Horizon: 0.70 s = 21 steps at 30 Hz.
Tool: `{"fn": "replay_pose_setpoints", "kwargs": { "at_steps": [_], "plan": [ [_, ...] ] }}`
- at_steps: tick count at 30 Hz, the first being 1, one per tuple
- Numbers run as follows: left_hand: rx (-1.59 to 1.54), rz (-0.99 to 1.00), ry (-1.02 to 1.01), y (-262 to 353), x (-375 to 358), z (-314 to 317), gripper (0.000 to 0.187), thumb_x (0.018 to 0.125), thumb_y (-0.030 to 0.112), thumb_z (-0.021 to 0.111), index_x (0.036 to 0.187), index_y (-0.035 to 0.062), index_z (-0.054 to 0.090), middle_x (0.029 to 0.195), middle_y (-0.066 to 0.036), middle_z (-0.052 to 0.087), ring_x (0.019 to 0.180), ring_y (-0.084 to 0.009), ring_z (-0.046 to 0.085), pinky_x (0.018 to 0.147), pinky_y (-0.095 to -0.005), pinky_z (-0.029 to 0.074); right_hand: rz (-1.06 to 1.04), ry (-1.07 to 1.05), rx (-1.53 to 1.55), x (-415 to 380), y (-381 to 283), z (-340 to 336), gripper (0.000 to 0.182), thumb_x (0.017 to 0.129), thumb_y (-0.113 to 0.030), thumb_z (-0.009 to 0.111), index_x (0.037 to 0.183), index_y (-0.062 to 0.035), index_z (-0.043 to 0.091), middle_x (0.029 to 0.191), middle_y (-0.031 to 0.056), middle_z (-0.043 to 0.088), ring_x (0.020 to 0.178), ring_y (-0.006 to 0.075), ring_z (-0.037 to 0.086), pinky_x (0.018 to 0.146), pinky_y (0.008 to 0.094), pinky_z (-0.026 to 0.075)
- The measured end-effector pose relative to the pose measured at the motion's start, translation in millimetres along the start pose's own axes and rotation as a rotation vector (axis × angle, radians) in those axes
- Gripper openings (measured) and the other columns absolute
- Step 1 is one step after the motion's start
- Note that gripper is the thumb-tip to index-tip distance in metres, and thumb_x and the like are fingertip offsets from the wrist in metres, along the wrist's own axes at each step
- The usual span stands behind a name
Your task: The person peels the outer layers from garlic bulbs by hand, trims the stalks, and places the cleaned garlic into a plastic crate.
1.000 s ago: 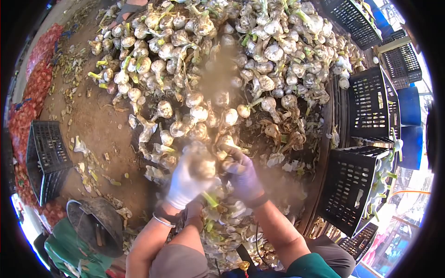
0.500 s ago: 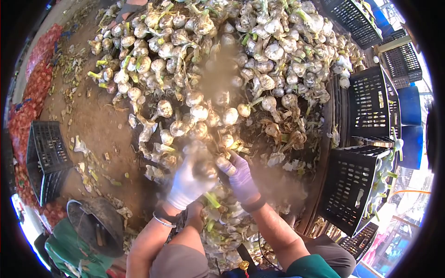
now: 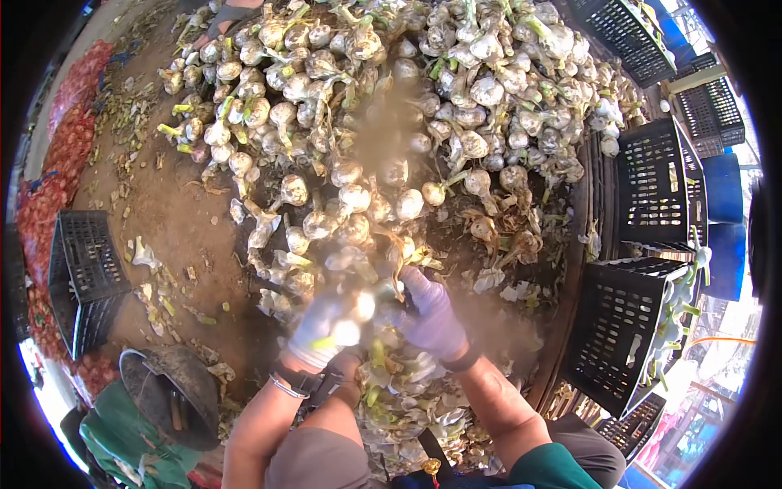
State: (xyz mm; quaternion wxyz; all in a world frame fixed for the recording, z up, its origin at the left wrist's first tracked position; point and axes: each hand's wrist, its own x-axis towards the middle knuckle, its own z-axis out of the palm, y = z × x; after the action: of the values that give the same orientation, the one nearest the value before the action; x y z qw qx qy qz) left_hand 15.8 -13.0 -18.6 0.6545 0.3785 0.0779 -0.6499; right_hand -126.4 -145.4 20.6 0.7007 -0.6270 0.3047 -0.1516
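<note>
My left hand (image 3: 316, 324), in a white glove, is closed around a pale garlic bulb (image 3: 363, 306), which glares in the sun and is blurred. A second bright patch and a yellow-green stalk end show at the palm. Close beside it, my right hand (image 3: 428, 314) wears a pale purple glove. Its fingers are curled inward, and I cannot make out what they hold. A strip of dry brown leaf (image 3: 399, 262) is right at its fingertips. Loose garlic bulbs (image 3: 409, 204) with stalks lie just beyond both hands. Below them is a litter of peeled skins (image 3: 423, 399).
A large garlic heap (image 3: 489, 90) fills the back. Black crates (image 3: 615, 326) line the right, beside a wooden edge (image 3: 570, 285) and blue drums (image 3: 725, 261). On the left are another black crate (image 3: 85, 281), a bucket (image 3: 191, 391) and red mesh sacks (image 3: 65, 138).
My left hand has drawn slightly down and left, and the bulb in it now shows bright. The right hand has turned slightly, and the dry leaf strip now hangs at its fingertips.
</note>
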Motion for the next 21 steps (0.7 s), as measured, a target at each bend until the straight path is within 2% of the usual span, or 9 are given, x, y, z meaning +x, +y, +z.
{"fn": "replay_pose_setpoints", "kwargs": {
  "at_steps": [3,5,7,11,12,15,16,18,21],
  "plan": [
    [0.06,-0.003,-0.032,7,1,1,0.042,0.082,0.021,0.068,0.116,0.0003,0.058,0.096,-0.006,0.064,0.079,-0.0146,0.063,0.071,-0.0253,0.053,-0.047,-0.042,-0.301,-2,10,-1,0.057,0.081,-0.004,0.068,0.134,0.0,0.047,0.096,0.0044,0.065,0.077,0.0138,0.06,0.073,0.0261,0.05],
    [0.193,0.005,-0.056,11,5,3,0.042,0.084,0.025,0.067,0.116,0.0005,0.058,0.095,-0.006,0.065,0.079,-0.0149,0.062,0.072,-0.0253,0.053,0.096,0.236,0.372,4,13,14,0.054,0.082,-0.007,0.069,0.131,0.0028,0.048,0.088,0.0027,0.065,0.069,0.0153,0.06,0.067,0.0263,0.049],
    [0.917,0.175,0.114,9,12,3,0.044,0.086,0.036,0.065,0.114,0.0018,0.061,0.09,-0.005,0.064,0.082,-0.014,0.061,0.076,-0.0246,0.052,0.312,0.198,0.431,-1,-8,8,0.046,0.082,-0.011,0.068,0.122,0.004,0.053,0.084,0.0022,0.064,0.064,0.0124,0.057,0.06,0.023,0.046],
    [1.134,0.522,0.086,7,-1,28,0.057,0.073,0.02,0.081,0.118,0.0019,0.052,0.101,-0.007,0.062,0.094,-0.0156,0.059,0.081,-0.0287,0.051,0.468,0.161,0.787,-7,35,9,0.027,0.083,-0.012,0.067,0.106,0.0013,0.061,0.09,0.0069,0.064,0.065,0.008,0.055,0.056,0.0229,0.044],
    [0.85,0.385,0.081,8,0,29,0.067,0.065,0.006,0.084,0.121,0.0009,0.048,0.105,-0.008,0.06,0.096,-0.017,0.058,0.082,-0.0312,0.052,0.497,0.136,0.683,-6,22,10,0.021,0.082,-0.009,0.066,0.099,0.0012,0.063,0.085,0.0057,0.065,0.061,0.0075,0.055,0.053,0.0209,0.042],
    [0.62,0.152,0.077,23,-6,26,0.05,0.07,0.022,0.08,0.107,-0.0012,0.056,0.096,-0.006,0.062,0.085,-0.0141,0.059,0.075,-0.0285,0.051,0.55,0.045,0.507,-2,-3,1,0.016,0.08,-0.003,0.065,0.095,0.0027,0.067,0.083,0.0071,0.068,0.066,0.0079,0.059,0.057,0.0194,0.045],
    [0.573,0.038,0.029,29,-8,28,0.047,0.073,0.034,0.077,0.1,0.0003,0.058,0.089,-0.005,0.061,0.076,-0.012,0.059,0.062,-0.0239,0.049,0.377,-0.029,0.366,0,-5,-1,0.021,0.079,-0.001,0.066,0.1,0.0025,0.067,0.087,0.0077,0.069,0.072,0.0088,0.061,0.063,0.0209,0.047],
    [0.443,-0.012,0.008,29,-12,27,0.047,0.074,0.035,0.076,0.1,0.0007,0.058,0.087,-0.005,0.061,0.071,-0.0106,0.057,0.055,-0.0218,0.046,0.302,-0.127,0.203,2,1,-5,0.035,0.079,0.003,0.066,0.114,-0.001,0.065,0.097,0.0063,0.071,0.087,0.0096,0.062,0.079,0.0256,0.05],
    [0.258,0.012,0.001,14,-12,12,0.049,0.075,0.042,0.076,0.097,0.0021,0.058,0.083,-0.005,0.059,0.06,-0.007,0.052,0.041,-0.018,0.039,0.192,-0.182,0.058,5,7,-7,0.037,0.08,0.003,0.066,0.116,-0.0024,0.064,0.1,0.0059,0.071,0.088,0.0092,0.061,0.079,0.0267,0.05]
  ]
}}
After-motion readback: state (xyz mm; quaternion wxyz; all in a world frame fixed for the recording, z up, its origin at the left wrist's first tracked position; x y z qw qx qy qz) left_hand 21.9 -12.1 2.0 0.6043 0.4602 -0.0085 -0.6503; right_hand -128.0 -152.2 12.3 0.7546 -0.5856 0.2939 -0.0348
